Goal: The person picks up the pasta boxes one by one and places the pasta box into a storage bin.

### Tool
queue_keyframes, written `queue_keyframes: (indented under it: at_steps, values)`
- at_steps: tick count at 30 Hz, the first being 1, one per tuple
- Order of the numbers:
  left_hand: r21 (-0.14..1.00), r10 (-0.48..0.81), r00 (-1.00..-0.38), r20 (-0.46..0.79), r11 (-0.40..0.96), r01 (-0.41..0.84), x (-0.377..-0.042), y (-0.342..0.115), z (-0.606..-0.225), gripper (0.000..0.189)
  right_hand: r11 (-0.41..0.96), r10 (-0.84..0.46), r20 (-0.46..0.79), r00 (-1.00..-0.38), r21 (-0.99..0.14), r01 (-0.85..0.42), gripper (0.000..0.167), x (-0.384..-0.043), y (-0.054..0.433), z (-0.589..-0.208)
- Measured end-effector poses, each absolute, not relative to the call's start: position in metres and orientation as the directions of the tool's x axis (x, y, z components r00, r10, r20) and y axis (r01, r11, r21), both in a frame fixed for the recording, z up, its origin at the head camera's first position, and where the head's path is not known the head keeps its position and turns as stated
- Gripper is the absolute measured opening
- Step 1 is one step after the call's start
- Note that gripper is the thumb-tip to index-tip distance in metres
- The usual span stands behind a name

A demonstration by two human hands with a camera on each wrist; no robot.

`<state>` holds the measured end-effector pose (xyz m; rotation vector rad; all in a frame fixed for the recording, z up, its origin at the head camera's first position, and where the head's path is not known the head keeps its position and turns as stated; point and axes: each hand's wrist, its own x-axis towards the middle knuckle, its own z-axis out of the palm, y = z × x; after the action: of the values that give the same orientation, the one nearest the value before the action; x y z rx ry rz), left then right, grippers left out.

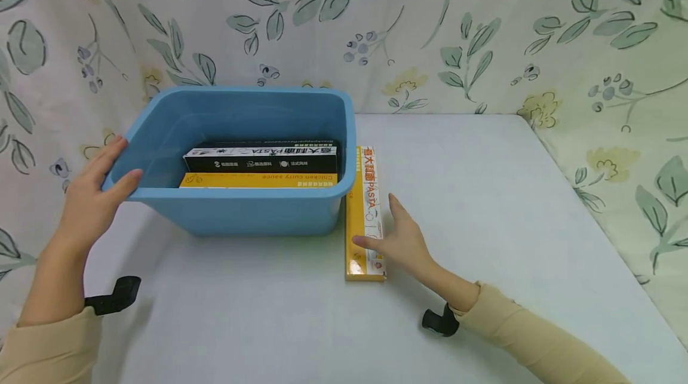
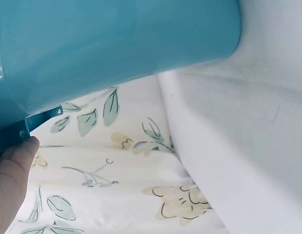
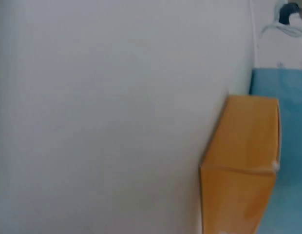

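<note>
My left hand (image 1: 94,196) grips the left end of a blue plastic bin (image 1: 258,214), its thumb lying over the rim. In the left wrist view, the fingers (image 2: 17,168) hold the rim's edge from below. Inside the bin lie black pasta boxes (image 1: 263,160) and a yellow chicken curry pasta box (image 1: 258,180). Another pasta box (image 1: 365,217), yellow and white, lies on the table along the bin's right side. Over its near end my right hand (image 1: 405,240) spreads thumb and fingers apart. The right wrist view shows the box end (image 3: 246,131) blurred, without that hand.
A white table (image 1: 473,193) carries the bin and the loose box. Floral cloth (image 1: 398,31) hangs behind and at both sides. Each wrist wears a black camera mount, one at the left wrist (image 1: 118,295) and one at the right (image 1: 442,319).
</note>
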<state>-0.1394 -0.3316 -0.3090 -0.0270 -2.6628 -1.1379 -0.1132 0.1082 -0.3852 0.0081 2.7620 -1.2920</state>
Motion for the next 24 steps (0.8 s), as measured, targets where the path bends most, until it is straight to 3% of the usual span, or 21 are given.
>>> queue_keyframes:
  at_steps: [6,13,18,24]
  values:
    - [0.706,-0.075,-0.968,0.238,0.698,0.120,-0.140,-0.332,-0.309,0.068,0.555,-0.049,-0.134,-0.990,-0.828,0.084,0.115,-0.101,0.097,-0.404]
    - [0.707,-0.073,-0.970,0.231,0.698,0.116,-0.140,-0.333,-0.310,0.068,0.479,0.033,-0.123,-0.992,-0.869,0.123,0.121,-0.093,0.078,-0.412]
    - [0.712,-0.077,-0.970,0.230,0.693,0.113,-0.139,-0.334,-0.311,0.067,0.517,0.058,-0.120,-0.991,-0.845,0.133,0.126,-0.095,0.072,-0.413]
    - [0.694,-0.075,-0.970,0.233,0.712,0.111,-0.140,-0.331,-0.309,0.067,0.618,0.045,-0.169,-0.985,-0.770,0.160,0.117,-0.101,0.086,-0.409]
